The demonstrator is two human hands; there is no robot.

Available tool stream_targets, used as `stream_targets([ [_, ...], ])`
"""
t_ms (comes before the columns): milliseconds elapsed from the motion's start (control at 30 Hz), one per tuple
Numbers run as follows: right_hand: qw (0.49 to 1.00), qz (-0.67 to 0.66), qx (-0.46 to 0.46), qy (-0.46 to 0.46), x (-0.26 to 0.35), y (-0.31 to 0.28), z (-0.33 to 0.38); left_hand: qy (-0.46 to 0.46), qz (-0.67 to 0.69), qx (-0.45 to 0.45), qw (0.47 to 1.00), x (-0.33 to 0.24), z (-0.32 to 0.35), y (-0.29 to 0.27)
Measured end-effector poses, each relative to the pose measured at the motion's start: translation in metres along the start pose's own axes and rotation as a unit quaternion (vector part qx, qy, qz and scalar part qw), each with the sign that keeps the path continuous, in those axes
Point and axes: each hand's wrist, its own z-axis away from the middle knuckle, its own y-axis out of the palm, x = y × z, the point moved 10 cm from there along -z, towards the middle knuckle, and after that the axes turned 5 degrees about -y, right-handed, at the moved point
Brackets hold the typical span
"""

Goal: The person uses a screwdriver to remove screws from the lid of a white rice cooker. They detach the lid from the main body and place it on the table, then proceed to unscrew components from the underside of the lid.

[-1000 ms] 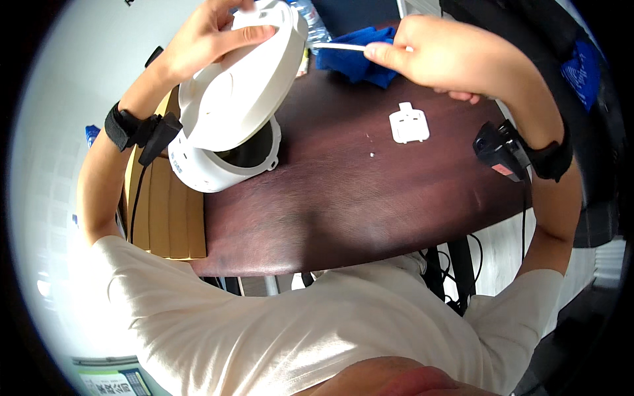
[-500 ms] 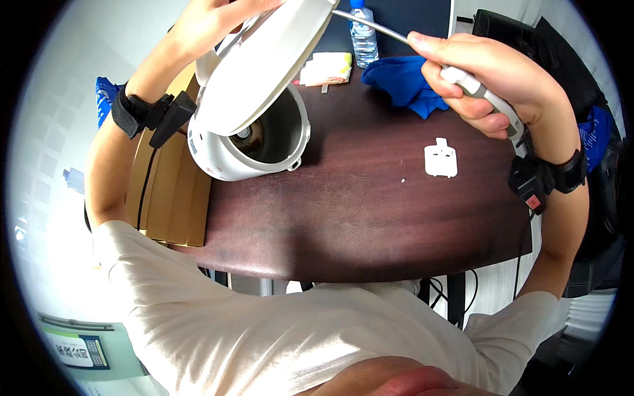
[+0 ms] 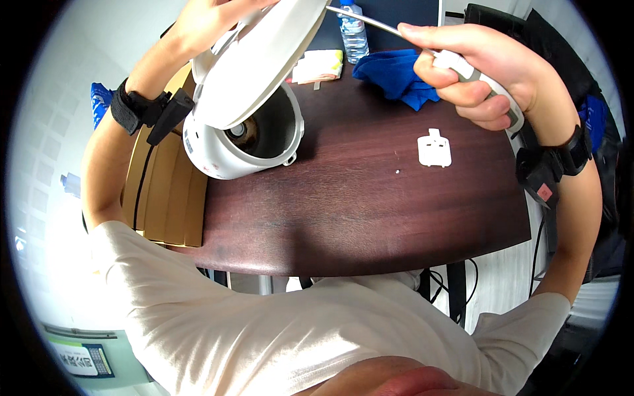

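A white rice cooker (image 3: 214, 157) stands at the left of the table, its white lid (image 3: 257, 76) raised and tilted over the opening. Under the lid the grey inside shows, with a round metal part at the bottom. My left hand (image 3: 201, 26) is closed on the lid's upper part; some of its fingers run out of the picture. In my right hand (image 3: 485, 76) is a screwdriver (image 3: 457, 63) with a white and grey handle, fingers wrapped round it and thumb along the shaft. The shaft points left, its tip by the lid's upper right edge; contact I cannot tell.
A flat white plastic cover (image 3: 434, 152) lies on the dark wooden table (image 3: 370, 218) near a tiny white bit (image 3: 397, 171). Farther back are a blue cloth (image 3: 396, 72), a folded light cloth (image 3: 318, 67) and a water bottle (image 3: 354, 39). A cardboard box (image 3: 168, 204) borders the left side.
The whole view has shifted slightly, moving the table's things a little left and up. My right wrist has swung a bit outward, the screwdriver tip staying by the lid. Both grips are unchanged.
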Motion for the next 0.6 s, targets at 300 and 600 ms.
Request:
stream_targets([
  [300, 0.996, -0.064, 0.067, -0.007, 0.0, 0.011, 0.007, 0.028, 0.028, -0.011, 0.999, -0.004, 0.002, -0.003],
  [600, 0.964, 0.241, -0.066, 0.09, 0.031, -0.006, 0.021, 0.029, -0.062, 0.011, 0.998, 0.029, 0.007, -0.013],
])
